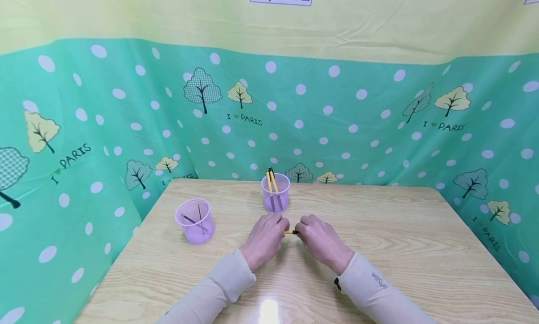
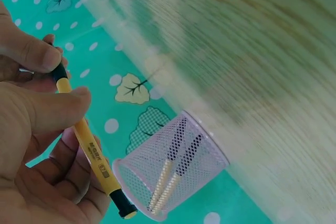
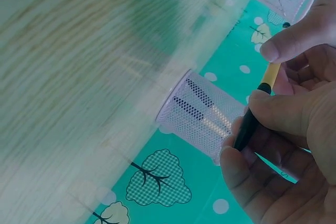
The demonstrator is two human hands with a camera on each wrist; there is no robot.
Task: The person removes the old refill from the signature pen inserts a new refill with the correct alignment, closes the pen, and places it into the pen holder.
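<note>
Only the left wrist view shows printing [image 2: 100, 160] on the yellow pen [image 2: 90, 147].

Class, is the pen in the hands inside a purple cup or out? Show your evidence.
Out. In the head view, the left hand and right hand hold the pen between them, outside both purple cups.

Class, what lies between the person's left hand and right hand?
In the head view, a short stretch of the yellow-and-black pen bridges the gap between the left hand and the right hand.
</note>
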